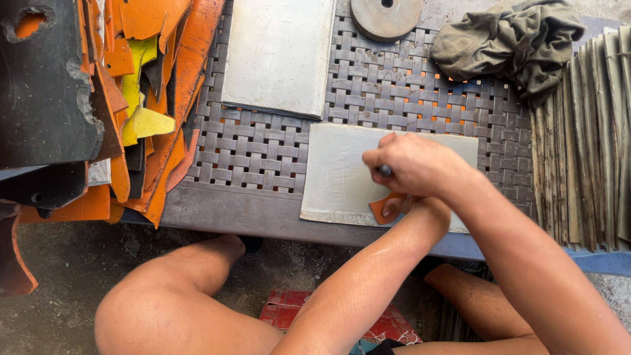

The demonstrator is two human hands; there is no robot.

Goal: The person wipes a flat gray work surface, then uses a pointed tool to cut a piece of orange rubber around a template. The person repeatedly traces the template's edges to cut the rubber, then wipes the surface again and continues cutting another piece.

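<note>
- Orange, the small curved piece of sheet material (384, 207) lies on the pale rectangular cutting slab (342, 177), near its front edge; the slab rests on the grey woven plastic table (263, 148).
- Head view: the right hand (414, 164) is closed in a fist around a thin dark tool (385, 171), of which only the end shows; it sits just above the orange piece.
- The left hand (413, 202) is mostly hidden under the right one; it seems to touch the orange piece, but how far it is open I cannot tell.
- A second pale slab (279, 52) lies further back on the table; a round brown disc (386, 16) is beside it.
- A crumpled olive cloth (509, 43) lies at the back right; thin pale strips (588, 138) stand stacked at the right edge.
- Orange, yellow and black scraps (131, 98) are heaped on the left.
</note>
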